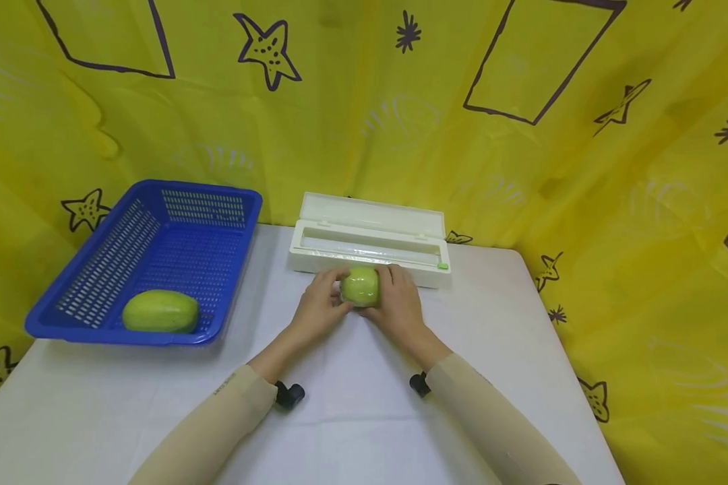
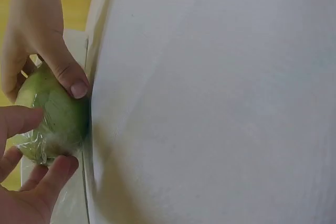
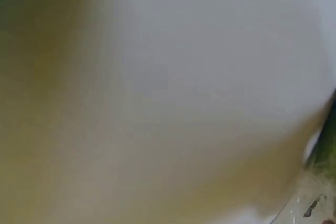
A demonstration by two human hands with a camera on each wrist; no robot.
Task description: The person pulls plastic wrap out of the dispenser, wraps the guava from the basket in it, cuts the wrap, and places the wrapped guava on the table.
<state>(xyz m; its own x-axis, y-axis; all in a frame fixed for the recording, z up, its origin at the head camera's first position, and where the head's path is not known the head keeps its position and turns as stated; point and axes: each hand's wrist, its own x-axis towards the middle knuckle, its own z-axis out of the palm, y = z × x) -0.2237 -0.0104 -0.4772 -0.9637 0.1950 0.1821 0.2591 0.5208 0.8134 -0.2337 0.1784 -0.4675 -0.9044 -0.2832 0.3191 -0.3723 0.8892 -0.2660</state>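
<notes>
A rounded green fruit, wrapped in shiny cling film, is between my two hands just in front of the white cling film dispenser. My left hand grips its left side with fingers and thumb, the fingertips right at the bunched film in the left wrist view. From the opposite side my right hand holds the fruit, thumb along the near face. The right wrist view catches only a dark green edge of the fruit and some wrinkled film at lower right.
The dispenser's lid stands raised, with a film roll inside. On the left, a blue plastic basket holds another oblong green fruit. A white cloth covers the table; a yellow patterned curtain hangs behind and to the right.
</notes>
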